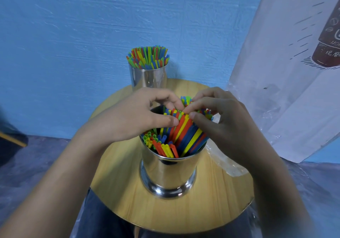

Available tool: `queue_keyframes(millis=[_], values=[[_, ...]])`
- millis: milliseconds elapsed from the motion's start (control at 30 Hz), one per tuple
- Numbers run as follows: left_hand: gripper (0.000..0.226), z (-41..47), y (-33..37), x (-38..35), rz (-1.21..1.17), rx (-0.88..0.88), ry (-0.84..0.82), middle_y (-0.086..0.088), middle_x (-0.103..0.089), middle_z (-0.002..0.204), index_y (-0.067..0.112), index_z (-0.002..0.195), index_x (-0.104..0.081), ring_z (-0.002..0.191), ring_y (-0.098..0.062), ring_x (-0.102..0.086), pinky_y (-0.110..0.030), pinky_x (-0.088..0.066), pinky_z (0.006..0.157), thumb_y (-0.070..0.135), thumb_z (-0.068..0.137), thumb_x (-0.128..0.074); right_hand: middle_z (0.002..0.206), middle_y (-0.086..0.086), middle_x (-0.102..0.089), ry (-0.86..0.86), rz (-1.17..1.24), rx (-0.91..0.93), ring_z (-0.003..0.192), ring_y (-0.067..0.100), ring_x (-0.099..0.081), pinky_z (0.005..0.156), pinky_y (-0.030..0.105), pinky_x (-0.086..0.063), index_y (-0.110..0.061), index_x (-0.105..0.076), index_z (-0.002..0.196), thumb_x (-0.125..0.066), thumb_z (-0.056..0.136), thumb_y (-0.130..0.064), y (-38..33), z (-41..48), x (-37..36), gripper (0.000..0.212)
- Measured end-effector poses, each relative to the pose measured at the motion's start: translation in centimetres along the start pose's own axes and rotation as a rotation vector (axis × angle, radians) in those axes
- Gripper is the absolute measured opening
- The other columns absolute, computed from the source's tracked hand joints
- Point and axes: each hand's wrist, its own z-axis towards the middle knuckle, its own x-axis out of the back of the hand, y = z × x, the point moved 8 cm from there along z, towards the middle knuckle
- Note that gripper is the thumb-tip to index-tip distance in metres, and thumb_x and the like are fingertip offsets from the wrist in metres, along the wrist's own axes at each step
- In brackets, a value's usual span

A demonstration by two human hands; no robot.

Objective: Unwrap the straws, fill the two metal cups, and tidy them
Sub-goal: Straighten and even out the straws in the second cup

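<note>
Straws (181, 136): red, yellow, green, blue. Cups (168, 171): mirror silver. Surface (211, 197): pale wood grain. Wall (73, 35): blue.

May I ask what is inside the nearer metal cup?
Coloured straws, some leaning; the left hand and right hand pinch and cover some. The cup hides their lower ends.

The round wooden table (128, 191) bears a near cup (168, 171), a far cup (149, 77) and clear wrap (226, 162).
</note>
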Motion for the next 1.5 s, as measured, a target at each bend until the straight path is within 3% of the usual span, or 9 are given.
queue_keyframes(millis=[167, 333, 533, 667, 800, 933, 1200, 1367, 1500], values=[[0.016, 0.0, 0.8, -0.2, 0.007, -0.052, 0.069, 0.013, -0.069, 0.092, 0.034, 0.091, -0.072, 0.093, -0.006, -0.065, -0.028, -0.05, 0.088, 0.022, 0.085, -0.08, 0.106, -0.017, -0.059, -0.007, 0.033, 0.002, 0.111, 0.011, -0.053, 0.093, 0.041, -0.047, -0.044, -0.074, 0.091, -0.061, 0.088, -0.039, 0.0, -0.1, -0.1, 0.014], [0.013, 0.0, 1.0, -0.2, 0.001, -0.072, 0.081, 0.01, -0.07, 0.09, 0.033, 0.09, -0.073, 0.091, -0.007, -0.066, -0.029, -0.051, 0.086, 0.024, 0.086, -0.08, 0.108, -0.018, -0.059, -0.014, 0.045, 0.008, 0.112, 0.01, -0.054, 0.092, 0.041, -0.048, -0.044, -0.074, 0.092, -0.061, 0.088, -0.041, 0.1, -0.3, -0.1, 0.014], [0.012, 0.2, 1.6, 0.2, -0.109, -0.118, 0.105, 0.004, -0.066, 0.084, 0.023, 0.089, -0.069, 0.085, -0.008, -0.063, -0.019, -0.047, 0.08, 0.015, 0.089, -0.078, 0.109, -0.017, -0.06, 0.011, 0.064, 0.004, 0.112, 0.01, -0.056, 0.094, 0.043, -0.049, -0.041, -0.075, 0.095, -0.061, 0.09, -0.041, 0.3, -0.2, -0.1, 0.015], [0.008, 0.8, 1.6, 0.8, -0.195, -0.149, 0.201, 0.016, -0.067, 0.078, 0.02, 0.092, -0.069, 0.082, -0.009, -0.061, -0.039, -0.048, 0.081, 0.02, 0.089, -0.076, 0.109, -0.016, -0.063, 0.036, 0.084, 0.016, 0.112, 0.013, -0.059, 0.092, 0.047, -0.05, -0.04, -0.073, 0.1, -0.061, 0.091, -0.037, 0.3, -0.2, -0.1, 0.015], [0.013, 0.8, 2.5, 1.9, -0.367, -0.243, 0.326, 0.006, -0.068, 0.078, 0.021, 0.099, -0.069, 0.08, -0.011, -0.065, -0.023, -0.05, 0.076, 0.013, 0.09, -0.073, 0.108, -0.017, -0.064, 0.057, 0.09, 0.009, 0.112, 0.012, -0.059, 0.093, 0.044, -0.05, -0.038, -0.074, 0.102, -0.061, 0.092, -0.038, 0.2, -0.2, -0.1, 0.016], [0.017, 0.4, 2.3, 4.6, -0.536, -0.299, 0.577, 0.01, -0.074, 0.084, 0.024, 0.105, -0.07, 0.086, -0.01, -0.068, -0.027, -0.051, 0.078, 0.012, 0.094, -0.067, 0.108, -0.019, -0.067, 0.066, 0.081, 0.021, 0.111, 0.011, -0.06, 0.092, 0.042, -0.05, -0.041, -0.072, 0.101, -0.059, 0.092, -0.046, -0.2, -0.4, 0.0, 0.017], [0.008, -0.1, -0.8, 5.3, -0.891, -0.192, 0.702, 0.001, -0.069, 0.091, 0.017, 0.104, -0.064, 0.079, -0.019, -0.065, -0.028, -0.054, 0.071, 0.012, 0.098, -0.064, 0.111, -0.021, -0.066, 0.031, 0.024, -0.002, 0.116, 0.007, -0.057, 0.097, 0.039, -0.048, -0.039, -0.074, 0.102, -0.063, 0.088, -0.057, -0.6, -0.6, -0.2, 0.025], [0.008, -0.6, -2.4, 4.9, -0.951, -0.112, 0.739, -0.001, -0.066, 0.088, 0.016, 0.098, -0.061, 0.08, -0.022, -0.064, -0.024, -0.056, 0.072, 0.008, 0.101, -0.06, 0.1, -0.018, -0.07, 0.104, 0.108, 0.035, 0.107, 0.011, -0.062, 0.093, 0.043, -0.05, -0.038, -0.071, 0.089, -0.063, 0.092, -0.044, -0.9, -0.6, 0.3, 0.011], [0.009, -1.0, -3.8, 4.7, -0.836, -0.028, 0.757, 0.003, -0.067, 0.078, 0.017, 0.094, -0.062, 0.076, -0.018, -0.068, -0.028, -0.059, 0.076, 0.01, 0.099, -0.064, 0.089, -0.016, -0.072, 0.185, 0.241, -0.003, 0.092, 0.006, -0.067, 0.079, 0.024, -0.051, -0.03, -0.069, 0.088, -0.067, 0.098, -0.03, -0.5, -0.5, 1.4, 0.01]])
